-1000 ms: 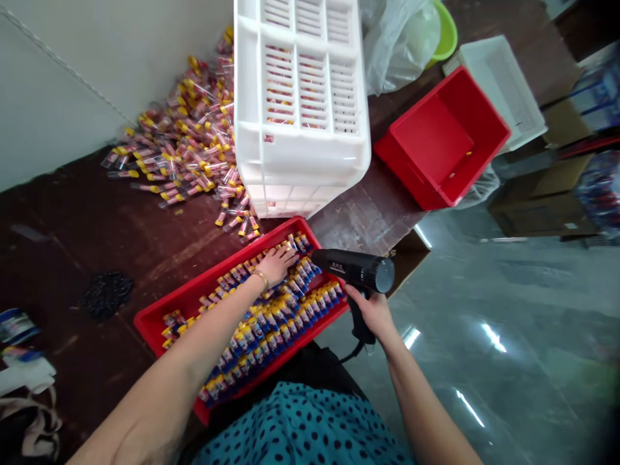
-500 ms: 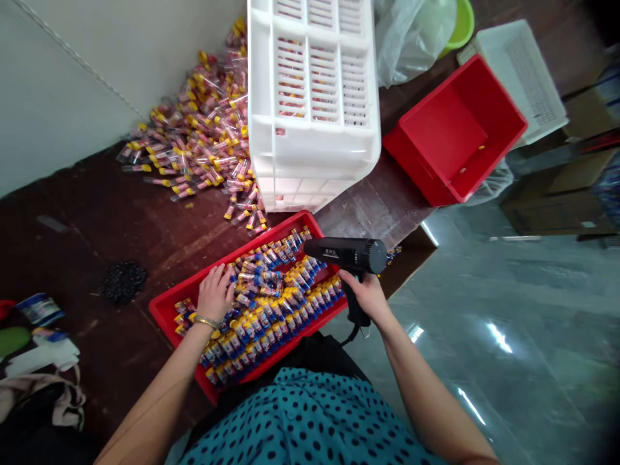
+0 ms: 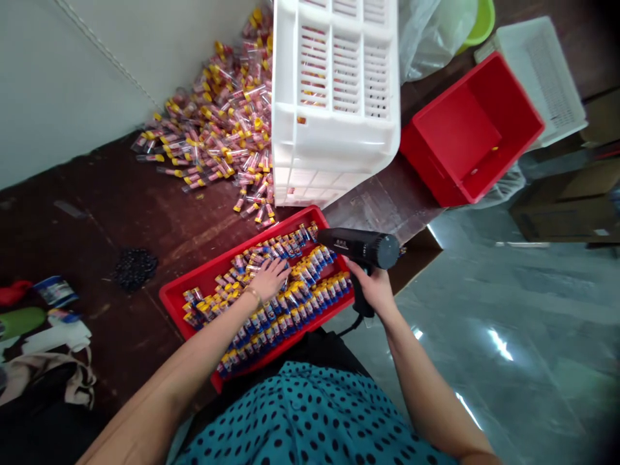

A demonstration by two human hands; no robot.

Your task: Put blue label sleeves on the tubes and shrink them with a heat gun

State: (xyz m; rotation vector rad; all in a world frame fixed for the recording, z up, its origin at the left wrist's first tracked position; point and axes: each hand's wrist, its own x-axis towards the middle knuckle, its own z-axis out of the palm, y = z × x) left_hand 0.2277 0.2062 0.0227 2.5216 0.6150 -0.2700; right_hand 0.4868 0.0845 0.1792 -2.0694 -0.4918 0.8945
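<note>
Your dark brown table [image 3: 116, 358] carries a white slatted plastic crate [image 3: 339, 145] at the far side. Left of the crate lies a loose heap of yellow-capped, clear plastic tubes with pink contents [image 3: 217, 132]; right of it stands a deep, red rectangular plastic bin [image 3: 431, 161]. A shallow, red rectangular plastic tray [image 3: 173, 292] sits directly before you, at an angle, near corner towards your body. Your right hand [image 3: 375, 287] grips the handle of a black, gun-shaped blower [image 3: 358, 245], nozzle over the tray's right end. Your left hand [image 3: 270, 279] is palm down, fingers extended, over the tray's small, yellow-topped, blue-ended tubes [image 3: 317, 302], which stand mostly in slanting rows; contact cannot be confirmed.
</note>
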